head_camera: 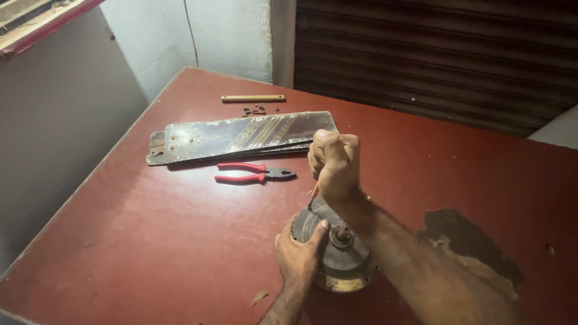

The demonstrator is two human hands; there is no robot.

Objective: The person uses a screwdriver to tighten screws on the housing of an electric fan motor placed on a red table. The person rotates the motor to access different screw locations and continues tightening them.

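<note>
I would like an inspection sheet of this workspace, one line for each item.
Surface: red table, top layer chipped at the right.
Job's things: round dark motor housing; thin tool set on it.
Clutter: stacked fan blades, red-handled pliers, brass rod, small screws.
Grippers: left hand steadies the housing; right hand fists the tool.
Cables: nothing seen.
Surroundings: dark roller shutter, pale wall.

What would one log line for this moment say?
left hand: steadies fan motor | right hand: fist on screwdriver, tip on motor | pliers, fan blades: on table
</note>
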